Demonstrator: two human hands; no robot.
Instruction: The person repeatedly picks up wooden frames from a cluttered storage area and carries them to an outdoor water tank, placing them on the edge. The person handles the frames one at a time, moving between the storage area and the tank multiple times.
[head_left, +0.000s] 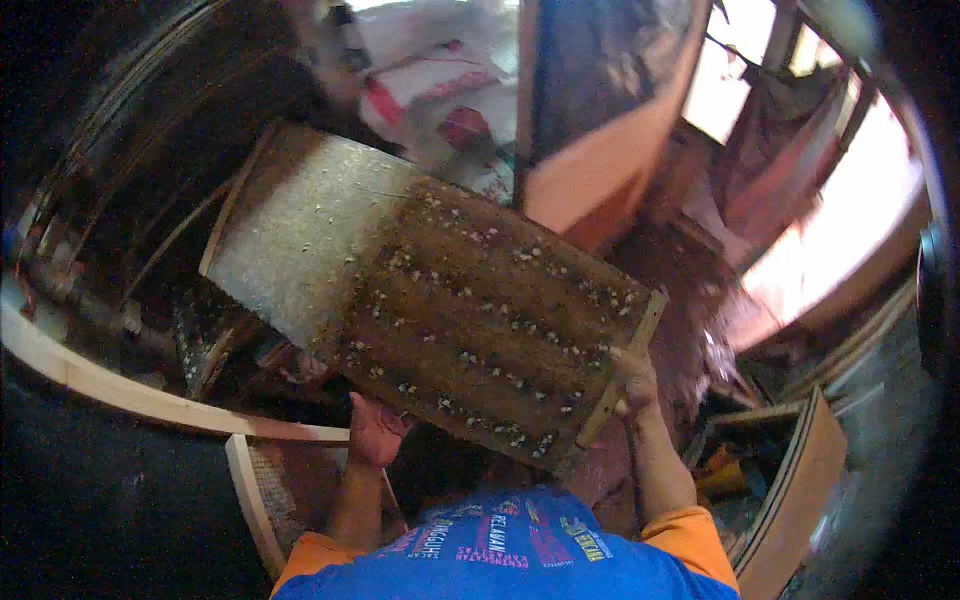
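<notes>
A long, shallow wooden tray [470, 330] lies slantwise before me. Dark brown, grainy material with several rows of small whitish bits covers most of it, while its pale left end [300, 220] is largely bare. My right hand [635, 382] is closed around the thin wooden rim at the right end. Below the near long edge, my left hand [377, 430] bears the tray from underneath. Its thumb stands apart, and its other fingers are partly hidden.
At the near left is a wooden frame with mesh [275, 490], beside a pale curved-looking beam [170, 400]. A wooden box [800, 490] stands near right. White and red sacks [440, 90] lie beyond the tray. A post [528, 100] and hanging cloth [785, 150] stand farther off.
</notes>
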